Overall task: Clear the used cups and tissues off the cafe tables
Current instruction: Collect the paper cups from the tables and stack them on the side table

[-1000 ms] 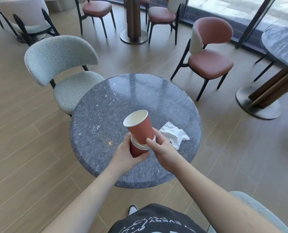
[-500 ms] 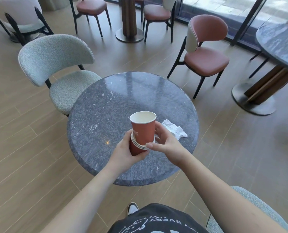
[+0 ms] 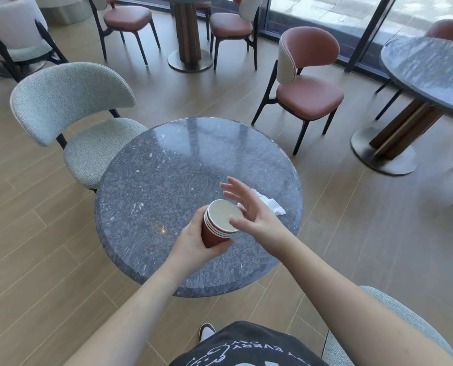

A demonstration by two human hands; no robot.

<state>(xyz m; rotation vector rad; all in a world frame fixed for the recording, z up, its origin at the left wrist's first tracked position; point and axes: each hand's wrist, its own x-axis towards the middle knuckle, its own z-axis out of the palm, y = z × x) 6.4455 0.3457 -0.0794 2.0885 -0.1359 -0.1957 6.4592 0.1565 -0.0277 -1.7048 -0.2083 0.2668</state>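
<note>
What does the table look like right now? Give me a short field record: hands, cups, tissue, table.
left hand: grips the stack of red paper cups round its lower part
right hand: fingers spread, just past the stack's rim, holding nothing
cups: nested into one stack, held above the table, top cup looks empty
tissue: crumpled, white, lying on the table, partly hidden behind the right hand
table: round, grey stone top
left to clear here: the tissue
</note>
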